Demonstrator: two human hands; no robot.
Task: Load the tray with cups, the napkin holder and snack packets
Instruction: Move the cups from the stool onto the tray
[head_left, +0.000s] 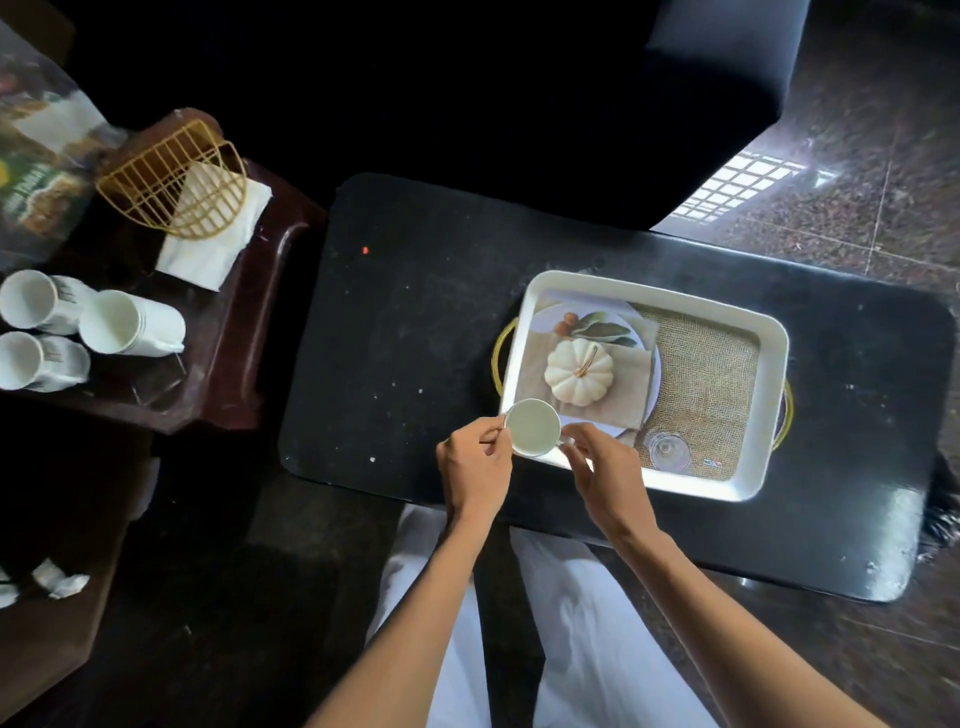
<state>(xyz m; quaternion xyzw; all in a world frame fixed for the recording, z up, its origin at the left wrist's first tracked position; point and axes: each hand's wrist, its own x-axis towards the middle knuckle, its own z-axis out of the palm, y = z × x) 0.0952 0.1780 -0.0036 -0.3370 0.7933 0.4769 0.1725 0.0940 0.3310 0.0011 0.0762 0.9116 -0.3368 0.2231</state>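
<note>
A white rectangular tray (769, 415) with a printed pumpkin picture and gold handles lies on the black low table (395, 353). A white cup (532, 427) sits at the tray's near left corner. My left hand (475, 467) pinches its left rim and my right hand (605, 467) grips its handle side. Three more white cups (130, 322) lie on their sides on the brown side table at left. The gold wire napkin holder (176, 176) with white napkins (213, 244) rests behind them. A green snack packet (36, 192) lies at the far left, blurred.
The brown side table (244, 364) stands left of the black table, with a dark gap between them. A dark sofa (675, 104) rises behind the black table. Polished stone floor (857, 182) shows at right. My white-trousered legs (571, 623) are below the table's near edge.
</note>
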